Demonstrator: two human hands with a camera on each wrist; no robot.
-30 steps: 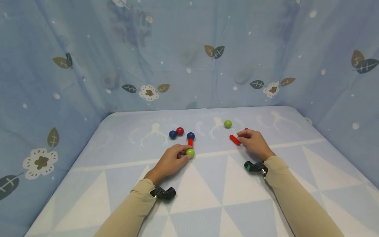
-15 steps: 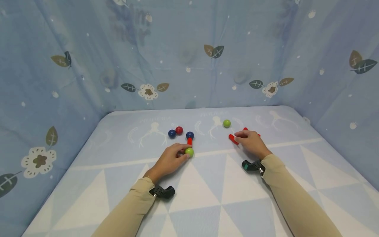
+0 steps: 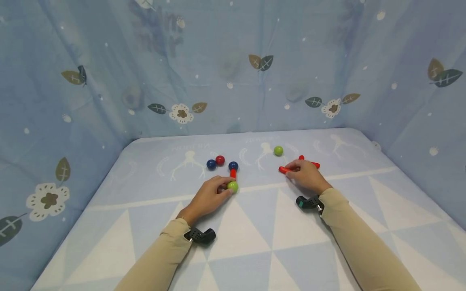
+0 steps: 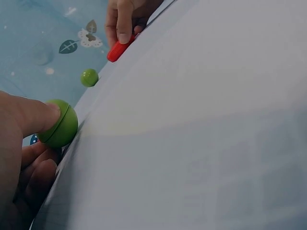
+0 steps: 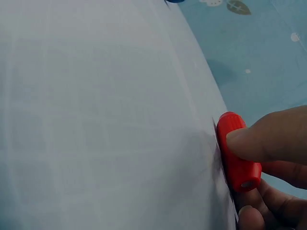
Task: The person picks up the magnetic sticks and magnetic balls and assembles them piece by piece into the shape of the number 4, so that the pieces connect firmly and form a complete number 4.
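Observation:
My left hand (image 3: 208, 199) pinches a green ball (image 3: 233, 186) between thumb and fingers, low over the table. A red stick (image 3: 233, 174) reaches away from this ball to a blue ball (image 3: 233, 166), apparently touching both. In the left wrist view, the thumb presses the near side of the green ball (image 4: 61, 125), which shows a seam. My right hand (image 3: 308, 176) grips another short red stick (image 3: 283, 170) by its side. The right wrist view shows the thumb over this red stick (image 5: 233, 165), fingers behind it, and a small hole in its near end.
Further back on the table (image 3: 255, 226) lie another blue ball (image 3: 211, 164) and a red ball (image 3: 220, 160), side by side. A second green ball (image 3: 278, 150) sits at the back. Two red sticks (image 3: 316, 165) show partly behind my right hand. A patterned curtain (image 3: 233, 72) encloses the table.
The right fingers have closed on the red stick, which has swung from slanted to lying more sideways. My right hand has shifted slightly left. The left hand keeps its hold on the green ball.

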